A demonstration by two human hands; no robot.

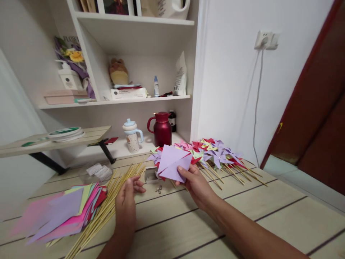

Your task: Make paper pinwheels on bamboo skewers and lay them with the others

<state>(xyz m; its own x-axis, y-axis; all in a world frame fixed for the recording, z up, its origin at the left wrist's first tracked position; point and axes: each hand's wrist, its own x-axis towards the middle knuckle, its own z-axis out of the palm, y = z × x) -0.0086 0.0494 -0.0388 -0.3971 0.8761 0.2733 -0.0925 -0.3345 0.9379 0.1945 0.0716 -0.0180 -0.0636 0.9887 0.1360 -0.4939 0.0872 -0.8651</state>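
A square of purple paper [174, 160] with cuts running in from its corners is pinched by my right hand [194, 181], held up above the table. My left hand [129, 194] is empty, its fingers apart and slightly curled, beside a bundle of thin wooden sticks [107, 210]. Left of the sticks lies a fanned stack of coloured paper sheets [67, 210] in purple, pink, green and red. Between my hands, a few small metal pins [159, 189] lie near a small clear box [151, 175]. Finished paper pinwheels [219, 153] on sticks are heaped behind my right hand.
A red thermos jug [162, 129] and a speckled cup with a blue handle [132, 136] stand on the lower shelf at the back. A small raised stand [91, 135] holds white rolls [66, 133] at left. A cable [257, 108] hangs down the right wall.
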